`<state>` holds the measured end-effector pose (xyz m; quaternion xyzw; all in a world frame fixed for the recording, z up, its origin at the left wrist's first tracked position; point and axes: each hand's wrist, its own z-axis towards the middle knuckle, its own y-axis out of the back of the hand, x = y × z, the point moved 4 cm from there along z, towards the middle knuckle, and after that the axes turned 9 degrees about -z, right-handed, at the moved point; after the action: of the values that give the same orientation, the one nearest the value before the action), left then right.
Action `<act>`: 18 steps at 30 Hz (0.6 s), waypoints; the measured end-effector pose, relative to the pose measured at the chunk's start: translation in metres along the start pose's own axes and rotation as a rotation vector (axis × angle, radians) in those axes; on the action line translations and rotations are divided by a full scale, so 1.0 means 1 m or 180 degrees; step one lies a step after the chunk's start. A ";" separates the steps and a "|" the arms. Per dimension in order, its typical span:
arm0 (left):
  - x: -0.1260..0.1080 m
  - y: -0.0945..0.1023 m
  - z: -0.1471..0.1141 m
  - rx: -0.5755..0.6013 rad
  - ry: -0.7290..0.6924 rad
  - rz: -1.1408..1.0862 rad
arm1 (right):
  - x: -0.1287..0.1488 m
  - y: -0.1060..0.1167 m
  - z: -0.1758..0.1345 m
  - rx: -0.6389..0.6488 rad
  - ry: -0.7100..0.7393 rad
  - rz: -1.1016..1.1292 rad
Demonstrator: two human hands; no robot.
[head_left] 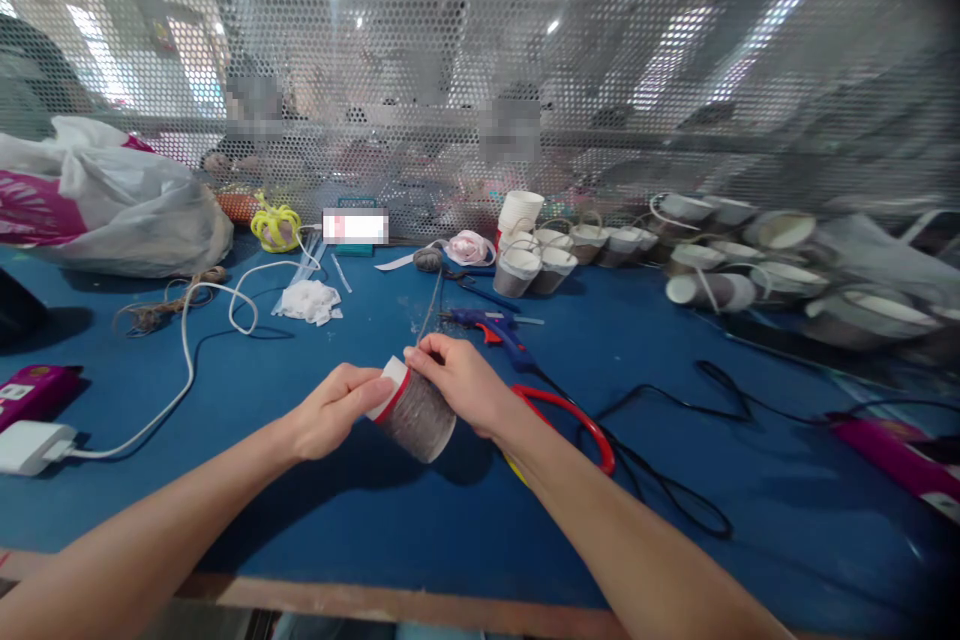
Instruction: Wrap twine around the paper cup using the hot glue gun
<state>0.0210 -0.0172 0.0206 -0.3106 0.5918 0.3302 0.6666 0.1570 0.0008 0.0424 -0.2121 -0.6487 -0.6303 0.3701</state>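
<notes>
Tilted on its side above the table is a paper cup (420, 420), wrapped in grey cord, with a red band and a white section by the end at my left hand. My left hand (337, 405) grips that white end, thumb on top. At the cup's upper side, my right hand (454, 375) has its fingers closed on the grey cord (430, 305), which runs back towards a small grey ball of cord (427, 260). The right fingertips partly cover where cord and cup meet. Just beyond lies a blue glue gun (499, 328) with a red trigger.
Cord-wrapped cups with handles (517, 270) stand at the back right. Red-handled scissors (592, 425) lie beside my right forearm, near a black cable (675, 500). A white cable (187, 350), white scraps (309, 300) and a plastic bag (165, 210) occupy the left. Perforated metal panelling (450, 40) rises behind.
</notes>
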 end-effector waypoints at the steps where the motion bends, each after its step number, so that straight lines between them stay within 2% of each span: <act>1: 0.001 0.000 0.000 -0.0009 0.0028 -0.0025 | -0.001 0.000 0.000 0.0010 -0.0019 0.0024; 9: 0.000 -0.002 0.002 -0.0032 0.0083 -0.0068 | -0.006 -0.004 0.000 0.0137 -0.0183 0.0282; 15: -0.011 0.001 -0.001 0.0054 -0.0327 0.0665 | -0.006 -0.002 0.003 0.0263 -0.0300 0.0682; 18: -0.016 0.005 -0.003 -0.0089 -0.0509 0.0945 | -0.004 0.003 0.001 0.0786 -0.0296 0.1125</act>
<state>0.0144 -0.0178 0.0363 -0.2018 0.5716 0.4569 0.6510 0.1618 0.0032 0.0411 -0.3044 -0.6900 -0.4609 0.4677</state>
